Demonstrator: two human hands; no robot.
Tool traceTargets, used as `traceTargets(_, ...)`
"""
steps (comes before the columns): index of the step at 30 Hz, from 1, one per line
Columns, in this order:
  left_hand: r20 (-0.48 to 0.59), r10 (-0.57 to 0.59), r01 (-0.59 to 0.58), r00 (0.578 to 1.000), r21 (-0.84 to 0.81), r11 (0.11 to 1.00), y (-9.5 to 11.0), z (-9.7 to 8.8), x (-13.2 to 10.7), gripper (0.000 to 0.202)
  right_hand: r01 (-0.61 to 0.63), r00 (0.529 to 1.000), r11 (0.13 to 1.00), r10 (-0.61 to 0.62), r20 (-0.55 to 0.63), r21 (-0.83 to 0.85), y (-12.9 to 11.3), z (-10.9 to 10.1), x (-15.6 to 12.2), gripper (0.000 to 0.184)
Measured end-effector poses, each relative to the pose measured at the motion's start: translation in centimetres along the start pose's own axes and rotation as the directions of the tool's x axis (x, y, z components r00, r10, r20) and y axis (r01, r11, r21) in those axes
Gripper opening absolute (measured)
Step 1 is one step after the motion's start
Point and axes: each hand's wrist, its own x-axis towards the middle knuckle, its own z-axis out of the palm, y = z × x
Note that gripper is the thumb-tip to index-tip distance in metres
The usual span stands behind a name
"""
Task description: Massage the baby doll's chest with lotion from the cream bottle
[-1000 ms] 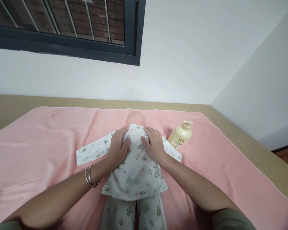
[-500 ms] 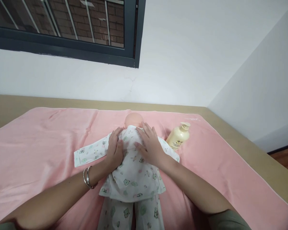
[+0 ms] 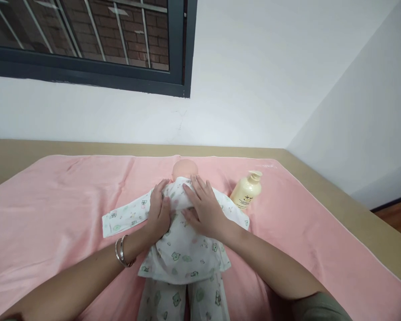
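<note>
A baby doll lies stretched out, its bald head (image 3: 185, 168) away from me and no face showing. It wears a white printed top (image 3: 183, 249) and matching trousers (image 3: 177, 301). My left hand (image 3: 159, 209) rests along the side of the doll's upper body, near the sleeve that spreads to the left. Flat on the upper body lies my right hand (image 3: 206, 207), its fingers apart and pointing towards the neck. Neither hand grips anything.
The doll lies on a pink cloth (image 3: 76, 191) spread over a wooden surface (image 3: 147, 149). A cream pump bottle (image 3: 247, 189) leans or lies by the right sleeve. Behind are a white wall (image 3: 240, 89) and a dark-framed window (image 3: 120, 76).
My right hand has slid a little to the left over the doll's upper body. My left hand stays at its side. The view has shifted slightly.
</note>
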Motion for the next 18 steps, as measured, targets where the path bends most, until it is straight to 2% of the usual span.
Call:
traceTargets(3, 0.03, -0.042, 0.042, 0.999, -0.013, 0.999, 0.2, -0.1, 0.2, 0.052, 0.042, 0.999, 0.998, -0.042, -0.015, 0.053, 0.6, 0.5, -0.3, 0.06)
traceTargets(6, 0.037, -0.132, 0.134, 0.991, -0.047, 0.99, 1.2, -0.1, 1.0, 0.051, 0.046, 0.998, 0.996, -0.042, -0.05, 0.081, 1.3, 0.9, -0.4, 0.061)
traceTargets(10, 0.042, -0.214, 0.218, 0.976, -0.218, 0.951, 4.8, 0.3, 3.5, 0.044, 0.159, 0.987, 0.987, -0.159, 0.025, 0.007, 1.6, -0.2, -0.4, 0.055)
traceTargets(11, 0.08, -0.226, 0.239, 0.971, -0.271, 0.932, 6.0, 0.6, 4.4, 0.04, 0.163, 0.987, 0.987, -0.163, 0.018, -0.006, 1.7, -0.9, -0.4, 0.049)
traceTargets(13, 0.166, -0.281, 0.325, 0.945, -0.399, 0.857, 8.3, 1.8, 6.2, 0.032, 0.073, 0.992, 0.997, -0.075, -0.098, -0.019, 2.1, -2.9, -0.6, 0.039)
traceTargets(14, 0.22, -0.331, 0.397, 0.918, -0.485, 0.779, 9.4, 2.6, 7.1, 0.03, -0.021, 0.981, 1.0, 0.017, -0.193, -0.019, 2.5, -4.1, -0.7, 0.039)
traceTargets(15, 0.318, -0.391, 0.504, 0.864, -0.54, 0.674, 10.3, 3.5, 8.0, 0.03, -0.139, 0.948, 0.99, 0.128, -0.292, -0.017, 3.1, -5.3, -0.9, 0.042)
traceTargets(16, 0.429, -0.448, 0.62, 0.784, -0.566, 0.543, 11.2, 4.5, 8.7, 0.032, -0.267, 0.896, 0.963, 0.241, -0.374, -0.019, 3.7, -6.5, -1.1, 0.045)
traceTargets(18, 0.661, -0.491, 0.82, 0.567, -0.512, 0.258, 12.6, 6.6, 9.8, 0.039, -0.482, 0.801, 0.873, 0.409, -0.436, -0.067, 5.0, -8.3, -1.4, 0.049)
